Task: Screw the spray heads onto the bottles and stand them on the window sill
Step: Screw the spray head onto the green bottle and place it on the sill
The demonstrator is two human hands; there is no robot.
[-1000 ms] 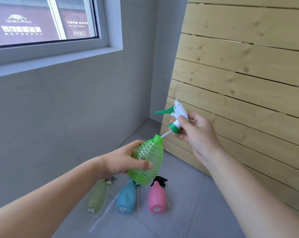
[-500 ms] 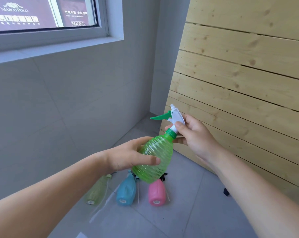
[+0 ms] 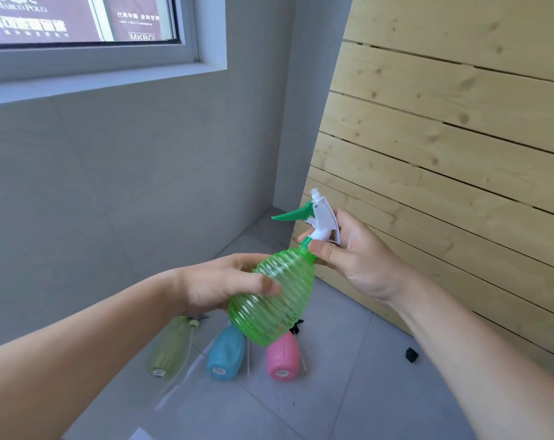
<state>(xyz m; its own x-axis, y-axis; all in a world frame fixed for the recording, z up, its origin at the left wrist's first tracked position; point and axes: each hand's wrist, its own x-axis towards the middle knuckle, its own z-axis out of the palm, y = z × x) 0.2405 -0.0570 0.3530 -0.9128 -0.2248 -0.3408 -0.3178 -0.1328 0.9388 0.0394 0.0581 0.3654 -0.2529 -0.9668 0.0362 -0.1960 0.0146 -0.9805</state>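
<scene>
A ribbed green bottle hangs tilted in mid-air, gripped around its body by my left hand. Its white spray head with a green trigger sits on the neck. My right hand pinches the green collar at the neck and wraps the back of the head. On the floor below lie a pale green bottle, a blue bottle and a pink bottle. The window sill runs across the upper left.
A slatted wooden panel leans against the wall on the right. A small black piece lies on the grey tiled floor near it. Thin white dip tubes lie beside the floor bottles. Grey tiled wall fills the left.
The spray head went from held apart with its tube in the bottle's mouth to seated on the neck. My right hand's fingers have shifted on the collar. The view tilted down a little.
</scene>
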